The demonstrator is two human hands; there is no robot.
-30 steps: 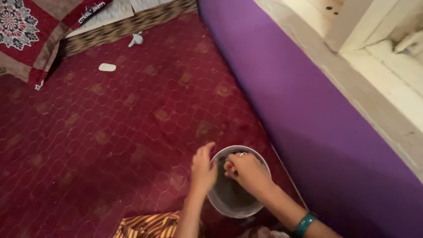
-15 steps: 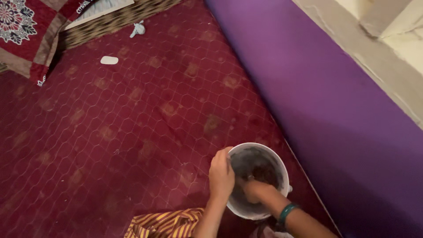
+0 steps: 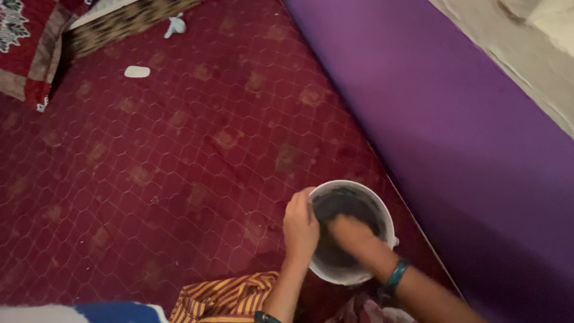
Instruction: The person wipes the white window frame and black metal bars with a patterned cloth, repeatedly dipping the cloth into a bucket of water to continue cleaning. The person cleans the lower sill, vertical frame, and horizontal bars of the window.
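Observation:
A white bucket (image 3: 382, 209) with a dark inside stands on the dark red carpet, close to the purple mattress edge. My left hand (image 3: 300, 227) grips the bucket's near-left rim. My right hand (image 3: 351, 234) reaches down inside the bucket, blurred, on the dark contents; whether it holds anything cannot be made out. A teal bangle (image 3: 396, 274) sits on my right wrist.
The red patterned carpet (image 3: 167, 167) fills the left and middle. A purple mattress (image 3: 466, 119) runs along the right. Far left lie a red patterned cushion (image 3: 24, 48), a small white object (image 3: 137, 72) and a crumpled white scrap (image 3: 175, 25). Striped orange cloth (image 3: 224, 296) covers my lap.
My right hand has sunk from the bucket's rim down into it. The left hand has shifted onto the near-left rim. The view has tilted slightly.

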